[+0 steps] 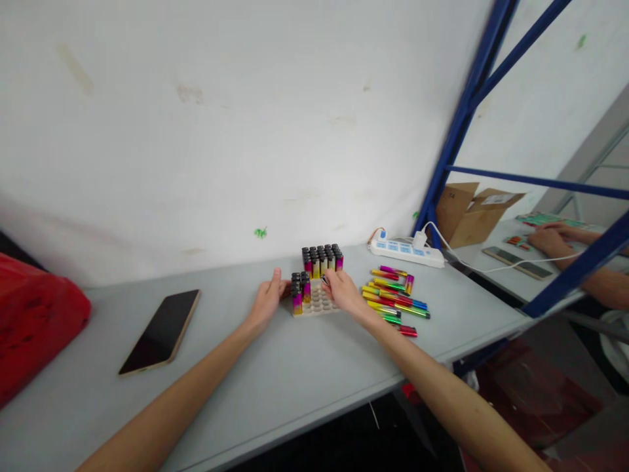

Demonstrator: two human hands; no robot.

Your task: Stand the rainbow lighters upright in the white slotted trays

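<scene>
Working with two bare hands at a pale grey bench [236,393], facing a scuffed white wall [236,131]. Curving the left hand [268,294] beside the left end of a pale rack [322,304], pointing the thumb upward and hiding some fingers behind lighters; not being able to tell whether clamping on the rack or only resting against it. Holding the right hand [340,290] over the right part of the rack, pressing thumb and fingers together on a small dark-and-pale piece [324,280], covering most of it and so not showing its full shape. Having a dense block of upright black-topped lighters [323,259] standing along the far side of the rack, showing purple and yellow bodies, and a smaller upright group [301,292] standing at its left end. Having loose lighters [396,299] lying heaped just right of the right forearm, gleaming yellow, red, green, blue and purple. Seeing a white power strip [407,252] lying behind these, near the wall. Having a dark-screened phone [162,331] lying well left of the rack, and a red bag [39,321] sitting farther left.
</scene>
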